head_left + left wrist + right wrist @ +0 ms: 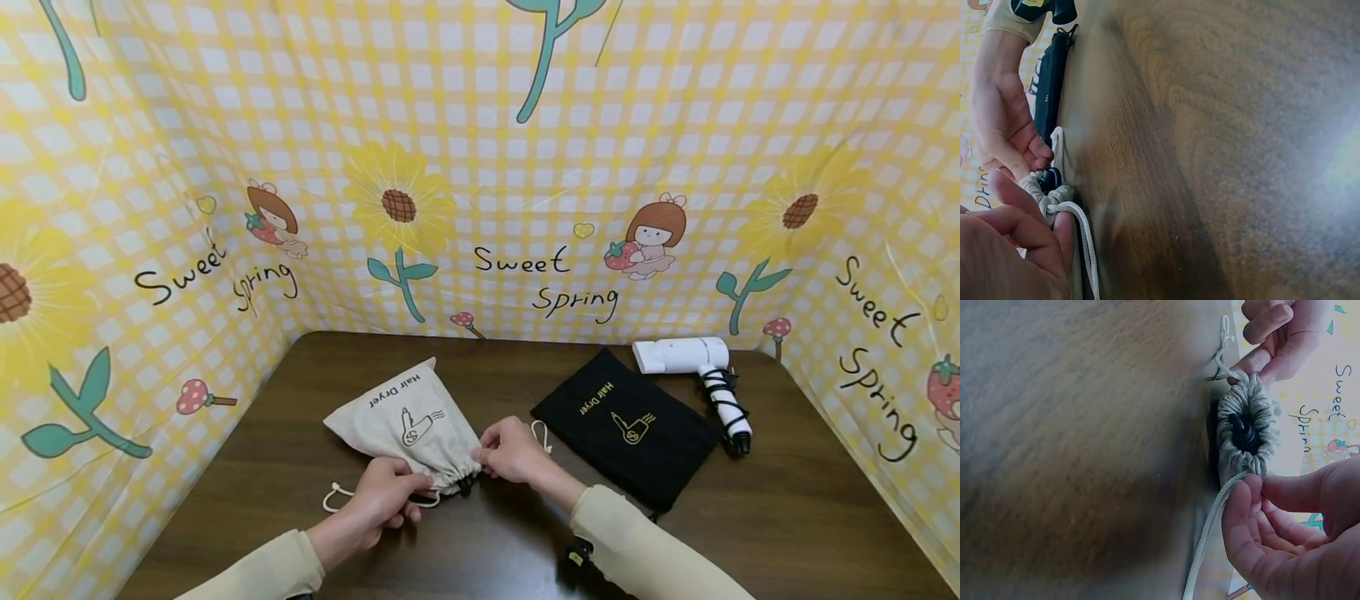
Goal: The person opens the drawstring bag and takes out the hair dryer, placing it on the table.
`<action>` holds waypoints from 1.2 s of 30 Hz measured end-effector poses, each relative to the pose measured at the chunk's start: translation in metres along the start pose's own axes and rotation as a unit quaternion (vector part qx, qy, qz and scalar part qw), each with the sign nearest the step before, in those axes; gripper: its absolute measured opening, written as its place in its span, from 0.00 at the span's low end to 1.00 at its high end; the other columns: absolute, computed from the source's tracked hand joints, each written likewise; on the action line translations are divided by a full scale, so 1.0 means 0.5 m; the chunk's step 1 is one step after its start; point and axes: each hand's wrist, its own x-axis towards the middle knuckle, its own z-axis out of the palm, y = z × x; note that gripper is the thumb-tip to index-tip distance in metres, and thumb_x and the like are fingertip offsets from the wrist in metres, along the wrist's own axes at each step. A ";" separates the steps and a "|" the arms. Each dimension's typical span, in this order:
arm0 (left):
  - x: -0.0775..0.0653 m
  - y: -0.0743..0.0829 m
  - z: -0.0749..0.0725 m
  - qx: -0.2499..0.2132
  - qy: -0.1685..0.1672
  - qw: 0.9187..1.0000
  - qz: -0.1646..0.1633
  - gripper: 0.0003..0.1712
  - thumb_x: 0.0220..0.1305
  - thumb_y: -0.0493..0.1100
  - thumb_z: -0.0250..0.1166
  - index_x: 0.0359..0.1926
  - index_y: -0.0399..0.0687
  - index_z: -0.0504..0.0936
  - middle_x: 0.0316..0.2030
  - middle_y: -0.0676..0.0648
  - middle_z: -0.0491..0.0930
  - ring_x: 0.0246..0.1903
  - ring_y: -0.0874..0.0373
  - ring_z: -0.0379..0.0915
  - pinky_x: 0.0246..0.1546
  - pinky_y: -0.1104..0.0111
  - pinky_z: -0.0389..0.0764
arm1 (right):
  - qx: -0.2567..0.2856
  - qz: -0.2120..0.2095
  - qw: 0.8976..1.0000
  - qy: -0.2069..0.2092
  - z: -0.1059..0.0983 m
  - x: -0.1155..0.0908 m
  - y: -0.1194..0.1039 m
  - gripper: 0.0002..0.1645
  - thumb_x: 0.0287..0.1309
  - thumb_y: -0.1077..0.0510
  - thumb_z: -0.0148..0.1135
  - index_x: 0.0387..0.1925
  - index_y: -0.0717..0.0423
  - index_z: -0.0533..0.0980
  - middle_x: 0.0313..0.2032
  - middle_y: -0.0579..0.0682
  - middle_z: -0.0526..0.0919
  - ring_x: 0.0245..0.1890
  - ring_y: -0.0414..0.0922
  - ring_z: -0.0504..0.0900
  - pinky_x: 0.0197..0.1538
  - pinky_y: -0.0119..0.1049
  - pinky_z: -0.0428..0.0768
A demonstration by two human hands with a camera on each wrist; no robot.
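A pale cloth drawstring bag (390,408) printed "Hair Dryer" lies on the table, its gathered mouth towards me. My left hand (381,493) pinches the left side of the mouth between thumb and fingers. On the opposite side, my right hand (516,450) pinches the gathered edge with thumb and fingertips. Between the hands, the right wrist view shows the puckered opening partly drawn in, with a black cord-like part (1246,436) inside. White drawstring (1207,540) trails from the side by my right hand, and another cord loop (335,495) sticks out past my left hand.
To the right lies a black drawstring bag (600,408) with a gold "Hair Dryer" print. Behind it is a white hair dryer (678,356) with black cable wound round its handle. Patterned yellow cloth (495,200) walls in the brown table (262,433) at the back and sides.
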 end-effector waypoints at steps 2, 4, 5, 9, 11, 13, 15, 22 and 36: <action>-0.002 -0.001 -0.001 -0.006 -0.002 1.000 0.000 0.08 0.64 0.33 0.68 0.30 0.38 0.77 0.28 0.42 0.87 0.11 0.61 0.72 0.11 0.76 0.63 | 0.003 -0.002 1.000 -0.003 0.000 0.000 0.001 0.12 0.63 0.65 0.73 0.24 0.61 0.83 0.17 0.50 0.82 0.18 0.45 0.84 0.24 0.33 0.78; -0.003 -0.002 -0.002 -0.013 -0.006 1.000 0.002 0.08 0.64 0.33 0.68 0.30 0.38 0.77 0.29 0.41 0.87 0.11 0.62 0.72 0.11 0.76 0.64 | 0.007 -0.003 1.000 -0.006 -0.002 0.000 0.001 0.12 0.63 0.65 0.73 0.24 0.61 0.83 0.17 0.50 0.82 0.18 0.44 0.84 0.24 0.33 0.79; -0.004 -0.002 -0.002 -0.017 -0.007 1.000 0.004 0.08 0.64 0.32 0.67 0.30 0.38 0.76 0.29 0.40 0.87 0.11 0.62 0.72 0.11 0.76 0.64 | 0.008 -0.001 1.000 -0.007 -0.003 0.000 0.001 0.12 0.64 0.65 0.73 0.24 0.62 0.83 0.17 0.50 0.82 0.18 0.44 0.84 0.24 0.33 0.79; -0.007 -0.003 -0.005 -0.022 -0.006 1.000 0.012 0.07 0.63 0.32 0.67 0.30 0.37 0.76 0.29 0.40 0.87 0.11 0.64 0.70 0.11 0.76 0.64 | 0.014 0.006 1.000 -0.011 -0.006 0.002 0.001 0.11 0.64 0.65 0.72 0.25 0.62 0.83 0.18 0.50 0.82 0.18 0.43 0.84 0.25 0.33 0.80; -0.008 -0.003 -0.006 -0.020 -0.005 1.000 0.014 0.07 0.62 0.32 0.67 0.30 0.37 0.77 0.28 0.41 0.87 0.11 0.64 0.68 0.11 0.76 0.64 | 0.015 0.008 1.000 -0.014 -0.008 0.003 0.002 0.11 0.65 0.66 0.72 0.26 0.62 0.83 0.18 0.50 0.82 0.18 0.43 0.83 0.25 0.33 0.80; -0.009 -0.003 -0.008 -0.017 -0.004 1.000 0.016 0.06 0.62 0.32 0.67 0.30 0.37 0.77 0.27 0.41 0.87 0.11 0.65 0.66 0.11 0.76 0.64 | 0.017 0.004 1.000 -0.017 -0.009 0.002 0.002 0.11 0.65 0.66 0.71 0.26 0.63 0.83 0.18 0.50 0.82 0.18 0.43 0.83 0.25 0.34 0.81; -0.010 -0.003 -0.009 -0.015 -0.003 1.000 0.015 0.06 0.62 0.32 0.67 0.31 0.36 0.77 0.27 0.42 0.87 0.11 0.65 0.66 0.11 0.76 0.64 | 0.018 0.002 1.000 -0.018 -0.010 0.002 0.002 0.10 0.65 0.66 0.71 0.26 0.63 0.83 0.18 0.51 0.82 0.18 0.42 0.83 0.25 0.34 0.81; -0.012 -0.008 -0.013 -0.008 0.005 1.000 0.007 0.06 0.63 0.32 0.67 0.31 0.35 0.78 0.24 0.44 0.84 0.10 0.64 0.66 0.10 0.75 0.65 | 0.021 0.007 1.000 -0.016 -0.015 0.003 0.003 0.10 0.65 0.66 0.71 0.27 0.64 0.83 0.19 0.53 0.83 0.19 0.43 0.83 0.26 0.35 0.83; -0.015 -0.009 -0.019 0.006 0.005 1.000 -0.004 0.05 0.62 0.33 0.67 0.31 0.36 0.79 0.22 0.43 0.83 0.10 0.64 0.66 0.11 0.74 0.66 | 0.023 0.014 0.999 -0.018 -0.023 -0.001 0.004 0.09 0.66 0.66 0.71 0.28 0.64 0.83 0.21 0.52 0.84 0.21 0.43 0.84 0.30 0.42 0.86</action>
